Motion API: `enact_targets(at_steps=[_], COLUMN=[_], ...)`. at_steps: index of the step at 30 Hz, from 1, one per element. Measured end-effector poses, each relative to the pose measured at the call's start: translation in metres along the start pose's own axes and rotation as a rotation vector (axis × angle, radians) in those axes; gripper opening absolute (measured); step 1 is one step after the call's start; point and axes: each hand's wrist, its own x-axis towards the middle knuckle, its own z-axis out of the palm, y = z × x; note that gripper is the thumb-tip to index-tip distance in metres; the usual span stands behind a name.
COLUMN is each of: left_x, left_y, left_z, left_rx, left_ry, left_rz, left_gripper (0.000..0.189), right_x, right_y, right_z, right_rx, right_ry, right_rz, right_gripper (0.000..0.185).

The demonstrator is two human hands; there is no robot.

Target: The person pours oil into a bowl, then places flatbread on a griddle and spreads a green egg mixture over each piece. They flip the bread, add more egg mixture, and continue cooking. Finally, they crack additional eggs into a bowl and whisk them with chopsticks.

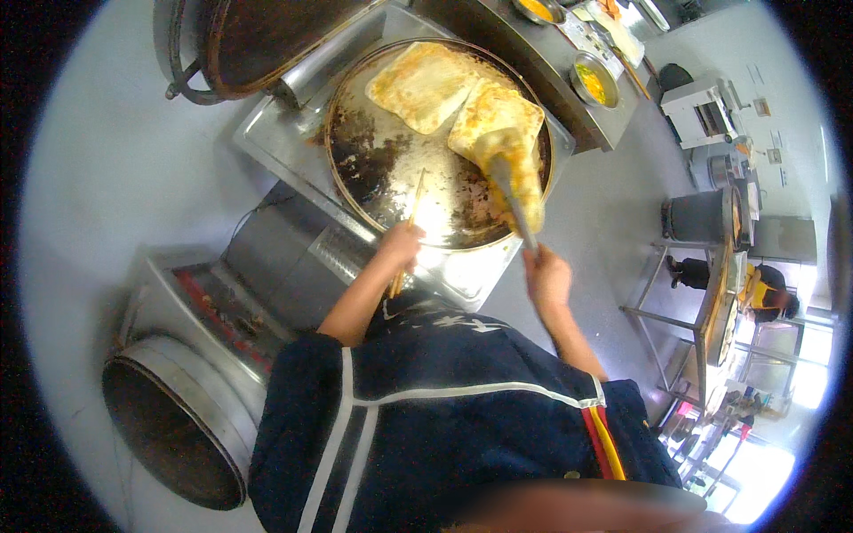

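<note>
On a round griddle [373,160] with a dark, worn surface lie browned flatbreads. One squarish flatbread [420,86] rests at the far side. Another flatbread [500,116] sits right of it, their edges meeting. My right hand [550,273] grips the handle of a metal spatula [512,190], whose blurred blade is over this second bread. A folded or hanging yellowish piece [532,206] shows beside the spatula near the griddle's right rim; blur hides whether it is separate. My left hand [400,246] holds a pair of chopsticks [418,193], tips over the bare near part of the griddle.
A raised round lid [266,40] stands behind at left. Bowls of yellow mixture [595,81] sit on a metal counter [526,53] at upper right. A large metal drum [180,413] is at lower left. Another person [760,286] works at a far table [710,320].
</note>
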Motion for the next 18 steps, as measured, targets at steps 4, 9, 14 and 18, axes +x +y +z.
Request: enact_targets(at_steps=[4, 9, 14, 18], left_x=[-0.014, -0.032, -0.047, -0.049], left_y=[0.001, 0.0, 0.004, 0.006], left_z=[-0.021, -0.05, -0.068, -0.068], left_rx=[-0.066, -0.214, -0.167, -0.072], left_ry=[0.104, 0.21, 0.289, 0.247], left_rz=[-0.03, -0.039, 0.065, 0.026], left_gripper=[0.02, 0.02, 0.021, 0.023], right_x=[-0.003, 0.009, 0.012, 0.005], right_y=[-0.05, -0.108, -0.119, -0.056], right_z=[0.056, 0.082, 0.075, 0.055], right_rx=[0.005, 0.041, 0.221, 0.356], right_ry=[-0.122, -0.196, -0.166, -0.182], right_rz=[-0.053, -0.115, -0.199, -0.081], right_gripper=[0.023, 0.028, 0.033, 0.043])
